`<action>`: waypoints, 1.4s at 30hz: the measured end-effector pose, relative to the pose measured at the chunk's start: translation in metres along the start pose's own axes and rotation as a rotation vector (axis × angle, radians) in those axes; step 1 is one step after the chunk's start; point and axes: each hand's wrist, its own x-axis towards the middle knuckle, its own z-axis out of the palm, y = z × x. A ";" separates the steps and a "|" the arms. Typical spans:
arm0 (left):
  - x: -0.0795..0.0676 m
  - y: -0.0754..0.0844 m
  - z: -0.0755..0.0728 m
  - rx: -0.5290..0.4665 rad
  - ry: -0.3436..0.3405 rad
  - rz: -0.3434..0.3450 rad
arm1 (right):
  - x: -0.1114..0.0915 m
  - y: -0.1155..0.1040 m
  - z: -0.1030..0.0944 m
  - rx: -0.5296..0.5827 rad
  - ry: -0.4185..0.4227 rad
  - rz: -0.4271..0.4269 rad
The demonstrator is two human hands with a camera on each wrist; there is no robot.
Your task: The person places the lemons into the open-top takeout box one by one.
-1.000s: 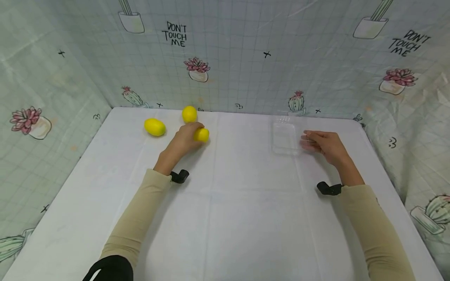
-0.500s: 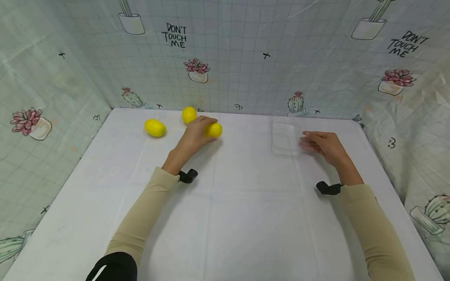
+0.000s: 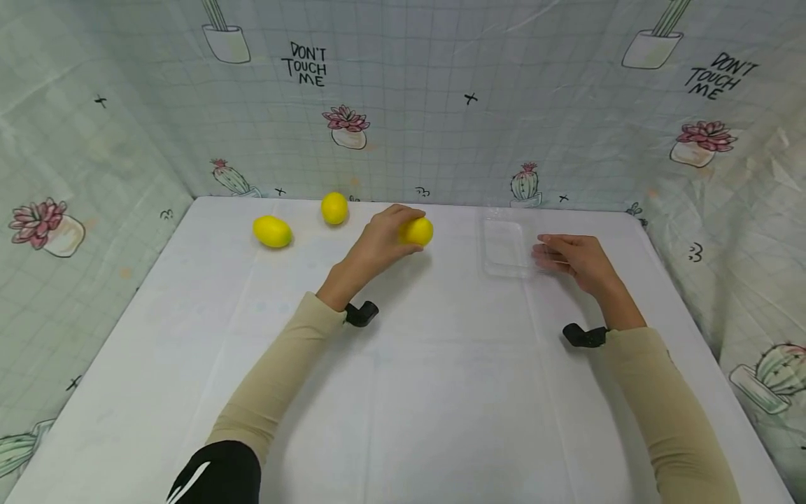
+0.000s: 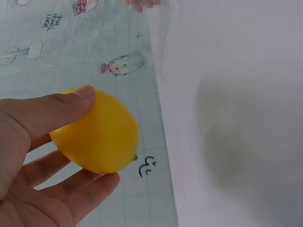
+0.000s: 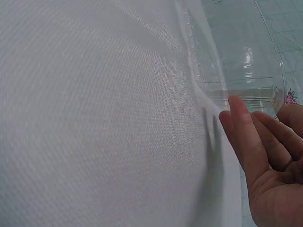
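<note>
My left hand point(image 3: 384, 239) holds a yellow lemon point(image 3: 417, 232) above the table, thumb on one side and fingers on the other. A small green tip shows on this lemon point(image 4: 104, 135) in the left wrist view. At the right, a clear plastic container point(image 3: 504, 245) stands on the table. My right hand point(image 3: 576, 260) holds its near right side, with thumb at the rim and fingers along the wall. The right wrist view shows the container point(image 5: 241, 56) just beyond the fingertips. Two more lemons, one at the left point(image 3: 273, 232) and another near the back edge point(image 3: 334, 208), lie on the table.
A white cloth covers the table point(image 3: 441, 392). Curtain-like sheets point(image 3: 403, 98) printed with potted plants rise behind it and at both sides. Black camera mounts point(image 3: 362, 314) sit at both wrists.
My left hand has carried the lemon to the right, away from the other two and closer to the container. The right hand and the container have stayed in place.
</note>
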 end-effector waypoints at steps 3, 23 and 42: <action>0.004 0.006 0.004 -0.003 -0.009 0.030 | 0.000 0.000 0.000 -0.020 0.006 0.000; 0.042 0.057 0.016 0.022 -0.049 0.159 | 0.004 0.000 0.000 -0.056 0.006 0.019; 0.089 0.070 0.023 0.002 -0.112 0.154 | 0.005 0.002 0.005 -0.017 -0.004 0.045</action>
